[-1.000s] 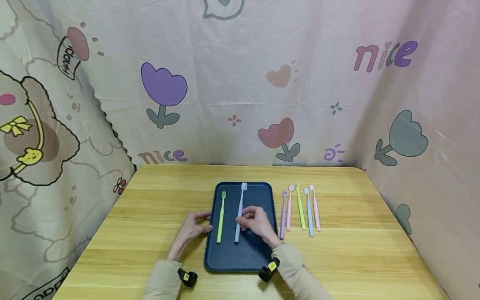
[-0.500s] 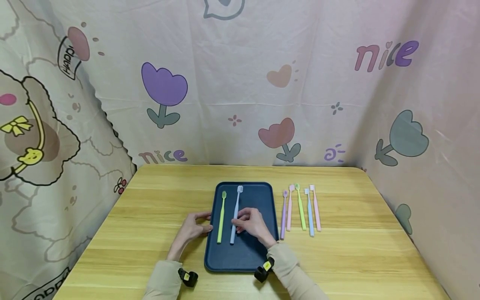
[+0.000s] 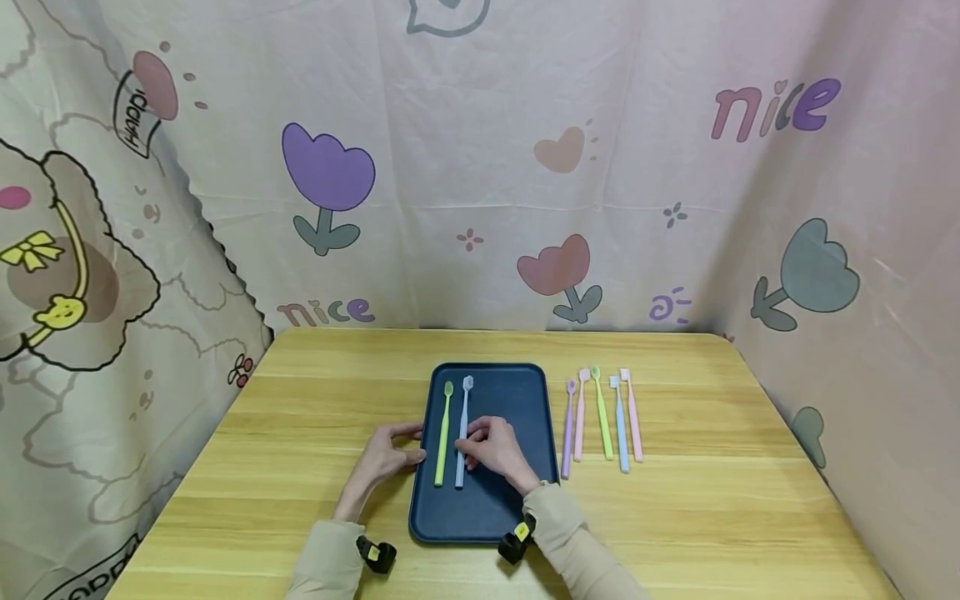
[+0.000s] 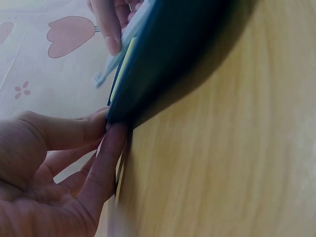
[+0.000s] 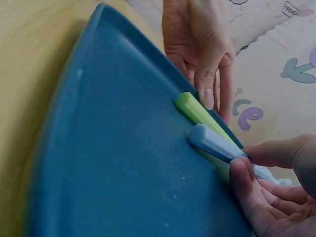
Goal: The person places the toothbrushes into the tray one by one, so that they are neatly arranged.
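Note:
A dark blue tray (image 3: 495,521) lies on the table with a green toothbrush (image 3: 443,442) along its left side. My right hand (image 3: 497,450) pinches a light blue toothbrush (image 3: 461,467) by its handle between thumb and fingers, just right of the green one and roughly parallel to it. The right wrist view shows the handle end of this blue toothbrush (image 5: 212,142) close over the tray floor. At the tray's left edge my left hand (image 3: 386,457) grips the rim; in the left wrist view its thumb and forefinger meet at that rim.
Right of the tray several toothbrushes lie side by side on the wooden table (image 3: 712,500): a purple one (image 3: 567,433), a pink one (image 3: 580,425), a green one (image 3: 602,421), a blue one (image 3: 621,429) and another pink one (image 3: 633,421). A printed curtain (image 3: 450,167) hangs behind.
My right hand has moved left with the light blue toothbrush, bringing it from the tray's middle to beside the green one. The left hand stays at the rim.

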The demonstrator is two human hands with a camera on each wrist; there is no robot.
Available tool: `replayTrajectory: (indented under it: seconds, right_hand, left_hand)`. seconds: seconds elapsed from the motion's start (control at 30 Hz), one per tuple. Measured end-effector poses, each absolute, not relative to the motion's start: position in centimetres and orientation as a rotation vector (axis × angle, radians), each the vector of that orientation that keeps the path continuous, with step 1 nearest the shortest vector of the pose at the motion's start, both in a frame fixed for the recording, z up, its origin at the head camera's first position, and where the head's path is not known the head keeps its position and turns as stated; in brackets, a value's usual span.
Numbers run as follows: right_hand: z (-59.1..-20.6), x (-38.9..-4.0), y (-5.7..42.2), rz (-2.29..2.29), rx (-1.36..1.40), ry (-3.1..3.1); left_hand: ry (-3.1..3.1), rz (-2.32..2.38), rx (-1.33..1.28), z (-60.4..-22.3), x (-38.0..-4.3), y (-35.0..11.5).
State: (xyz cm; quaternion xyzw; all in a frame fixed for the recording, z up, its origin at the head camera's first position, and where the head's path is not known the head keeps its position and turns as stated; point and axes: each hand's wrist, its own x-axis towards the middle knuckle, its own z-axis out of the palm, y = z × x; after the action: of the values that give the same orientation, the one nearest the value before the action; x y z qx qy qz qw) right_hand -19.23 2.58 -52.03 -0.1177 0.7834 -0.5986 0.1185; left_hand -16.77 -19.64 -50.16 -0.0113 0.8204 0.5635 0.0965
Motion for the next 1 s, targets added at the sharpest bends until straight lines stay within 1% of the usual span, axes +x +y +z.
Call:
replayTrajectory:
  seconds: [0.77, 1.0]
  right_hand:
    - [-52.21, -19.04, 1.61, -1.659, -0.296, 2.463]
    - [-52.45, -19.04, 1.76, -1.684, -0.336, 2.45]
  left_hand:
    - [2.402, 1.688, -0.08, -50.13, -16.91, -19.52]
    - [2.424, 1.677, -0.044, -50.23, -16.91, -19.42]
